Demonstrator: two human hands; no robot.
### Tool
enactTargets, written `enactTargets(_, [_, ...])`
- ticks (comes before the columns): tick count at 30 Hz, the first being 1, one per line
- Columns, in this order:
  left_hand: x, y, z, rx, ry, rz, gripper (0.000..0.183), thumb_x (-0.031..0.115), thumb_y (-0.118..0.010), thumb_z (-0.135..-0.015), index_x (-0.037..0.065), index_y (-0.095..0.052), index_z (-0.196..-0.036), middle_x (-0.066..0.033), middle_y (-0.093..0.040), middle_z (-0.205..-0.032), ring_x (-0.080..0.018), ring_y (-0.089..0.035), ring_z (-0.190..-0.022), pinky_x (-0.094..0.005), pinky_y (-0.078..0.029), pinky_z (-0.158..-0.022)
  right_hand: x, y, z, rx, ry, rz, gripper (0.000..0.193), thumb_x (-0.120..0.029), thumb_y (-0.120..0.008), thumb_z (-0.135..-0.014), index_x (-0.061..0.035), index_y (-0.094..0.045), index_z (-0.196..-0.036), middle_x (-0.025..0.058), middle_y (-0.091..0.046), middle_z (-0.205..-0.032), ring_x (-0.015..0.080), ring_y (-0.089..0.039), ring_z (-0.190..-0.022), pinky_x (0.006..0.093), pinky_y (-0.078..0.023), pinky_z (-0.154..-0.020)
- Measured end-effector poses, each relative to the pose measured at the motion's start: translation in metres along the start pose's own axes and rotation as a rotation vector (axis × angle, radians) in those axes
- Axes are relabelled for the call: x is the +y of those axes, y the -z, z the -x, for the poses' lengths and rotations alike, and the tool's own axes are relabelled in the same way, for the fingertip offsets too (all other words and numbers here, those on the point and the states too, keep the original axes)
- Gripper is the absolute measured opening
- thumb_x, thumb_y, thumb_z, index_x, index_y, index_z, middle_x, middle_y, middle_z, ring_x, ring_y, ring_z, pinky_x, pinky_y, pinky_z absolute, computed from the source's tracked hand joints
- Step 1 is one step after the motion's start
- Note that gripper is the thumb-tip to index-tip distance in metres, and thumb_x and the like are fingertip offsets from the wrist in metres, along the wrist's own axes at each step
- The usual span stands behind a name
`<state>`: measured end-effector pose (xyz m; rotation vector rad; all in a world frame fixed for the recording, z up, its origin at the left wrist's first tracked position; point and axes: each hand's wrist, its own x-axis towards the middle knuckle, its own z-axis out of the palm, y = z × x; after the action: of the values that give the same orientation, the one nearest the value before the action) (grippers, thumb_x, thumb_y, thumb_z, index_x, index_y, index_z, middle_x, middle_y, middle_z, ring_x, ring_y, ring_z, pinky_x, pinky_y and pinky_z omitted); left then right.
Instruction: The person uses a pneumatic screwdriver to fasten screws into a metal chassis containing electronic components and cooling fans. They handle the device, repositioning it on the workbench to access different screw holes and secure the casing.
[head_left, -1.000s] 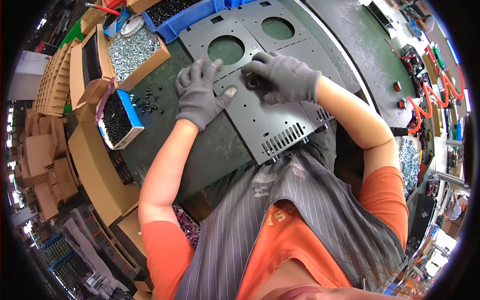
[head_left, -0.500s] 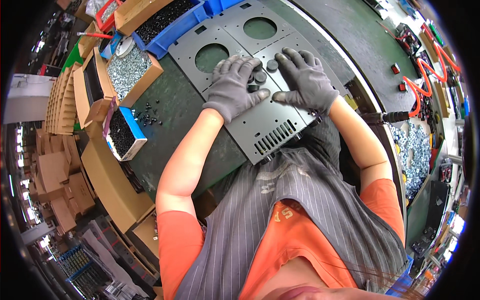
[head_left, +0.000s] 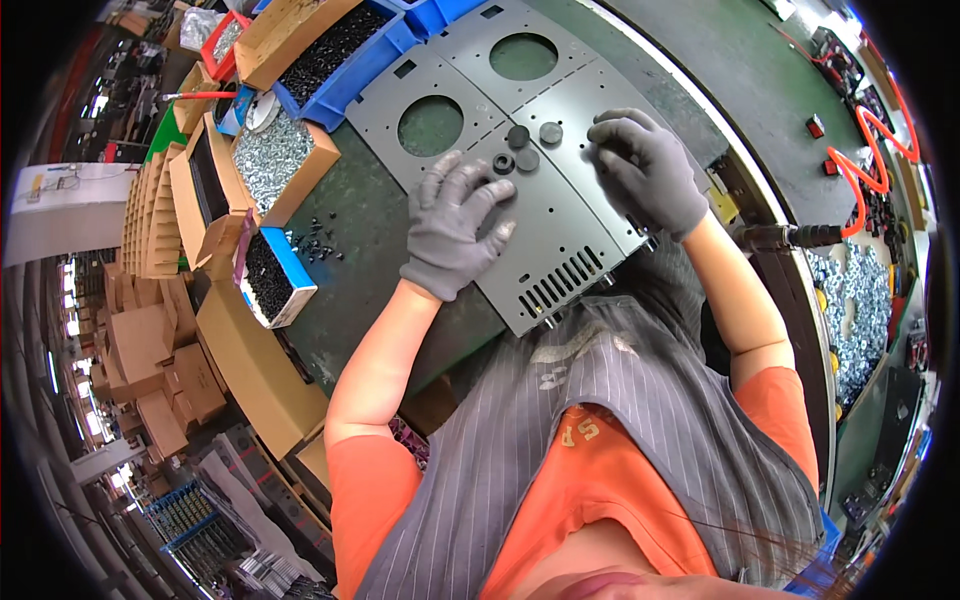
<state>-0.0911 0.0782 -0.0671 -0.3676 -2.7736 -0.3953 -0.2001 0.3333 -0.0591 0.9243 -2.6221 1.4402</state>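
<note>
A grey sheet-metal panel (head_left: 565,215) with two large round holes and a row of slots lies on the green work surface. Several small black round caps (head_left: 527,159) sit loose near its middle, one showing a hollow underside. My left hand (head_left: 455,228), in a grey glove, rests over the panel's left edge. Its fingers are spread, holding nothing, with the fingertips just short of the caps. My right hand (head_left: 652,172), also gloved, is over the right part of the panel. Its fingers are bent but apart, and I see nothing in them; the palm is hidden.
Left of the panel stand an open carton of silver screws (head_left: 270,150), a small box of black screws (head_left: 268,275) and a blue bin (head_left: 340,65) of black parts. Loose black screws (head_left: 318,240) lie nearby. At right are a power screwdriver (head_left: 790,236) and a coiled orange hose (head_left: 848,180).
Both hands have drawn apart from the caps, the left toward the panel's left edge, the right rightward. The caps now show uncovered. The view has shifted slightly.
</note>
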Motion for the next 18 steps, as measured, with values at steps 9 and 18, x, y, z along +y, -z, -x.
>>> enactTargets(9, [0.003, 0.001, -0.011, 0.142, -0.088, 0.021, 0.013, 0.032, -0.068, -0.078, 0.023, -0.071, -0.086, 0.0006, -0.061, -0.118, -0.0317, -0.040, -0.127, -0.0438, -0.035, -0.100, -0.018, -0.003, -0.010, 0.035, 0.003, 0.303, 0.025, -0.024, -0.066, -0.079, -0.0054, -0.069, -0.095, 0.0155, -0.064, -0.096, 0.0332, -0.061, -0.092, 0.0410, -0.049, -0.081])
enactTargets(18, [-0.006, -0.010, -0.021, 0.300, -0.107, -0.045, 0.023, 0.028, -0.066, -0.076, 0.021, -0.069, -0.098, -0.0022, -0.057, -0.122, -0.0302, -0.043, -0.123, -0.0439, -0.036, -0.098, -0.013, -0.008, -0.089, 0.193, 0.236, 0.285, 0.021, -0.025, -0.066, -0.083, -0.0105, -0.069, -0.097, 0.0105, -0.064, -0.096, 0.0295, -0.061, -0.090, 0.0384, -0.048, -0.080])
